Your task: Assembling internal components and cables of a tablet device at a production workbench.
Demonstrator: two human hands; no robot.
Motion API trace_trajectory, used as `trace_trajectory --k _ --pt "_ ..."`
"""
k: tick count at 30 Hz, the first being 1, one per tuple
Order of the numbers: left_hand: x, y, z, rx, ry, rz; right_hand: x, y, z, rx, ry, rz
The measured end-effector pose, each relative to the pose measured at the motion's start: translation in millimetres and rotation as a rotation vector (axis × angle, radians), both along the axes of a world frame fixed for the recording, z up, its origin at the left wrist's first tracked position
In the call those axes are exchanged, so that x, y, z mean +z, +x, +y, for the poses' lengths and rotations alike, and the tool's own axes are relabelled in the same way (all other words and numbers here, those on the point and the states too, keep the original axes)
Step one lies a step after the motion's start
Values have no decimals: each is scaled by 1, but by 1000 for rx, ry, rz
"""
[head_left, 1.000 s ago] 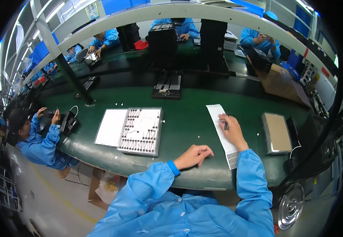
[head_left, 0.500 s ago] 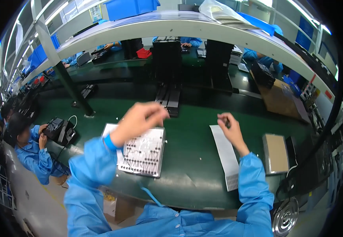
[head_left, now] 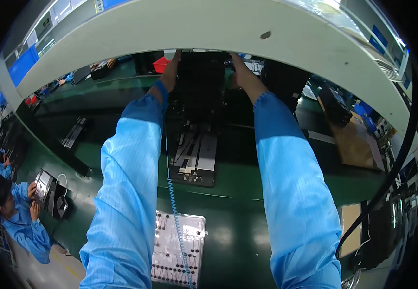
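- Both left hand (head_left: pixel 172 72) and right hand (head_left: pixel 241 73) flank the black stack (head_left: pixel 202 86)
- Shelf (head_left: pixel 209 29) hides their grip; cannot tell the spread
- Stack's long axis upright

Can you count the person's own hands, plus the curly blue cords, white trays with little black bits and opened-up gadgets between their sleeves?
Hands: 2 (left hand, right hand; both partly hidden by the shelf)
Curly blue cord: 1
White tray with black bits: 1
Opened gadget: 1
Total: 5
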State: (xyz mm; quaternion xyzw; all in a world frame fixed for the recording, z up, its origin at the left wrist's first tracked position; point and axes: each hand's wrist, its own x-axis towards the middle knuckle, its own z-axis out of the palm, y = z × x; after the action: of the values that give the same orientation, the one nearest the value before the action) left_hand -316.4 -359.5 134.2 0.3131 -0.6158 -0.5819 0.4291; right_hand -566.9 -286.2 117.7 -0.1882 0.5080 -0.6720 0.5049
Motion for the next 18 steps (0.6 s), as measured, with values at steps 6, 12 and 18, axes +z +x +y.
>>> trace_trajectory --k 6,12,18 --pt "-5 -14 -27 -8 -28 -157 15 5 -6 -130 -445 673" --pt "7 32 111 -26 192 196 42 74 133 82 -157 -56" --pt "-14 93 281 -519 869 53 0 133 377 -106 -27 89"
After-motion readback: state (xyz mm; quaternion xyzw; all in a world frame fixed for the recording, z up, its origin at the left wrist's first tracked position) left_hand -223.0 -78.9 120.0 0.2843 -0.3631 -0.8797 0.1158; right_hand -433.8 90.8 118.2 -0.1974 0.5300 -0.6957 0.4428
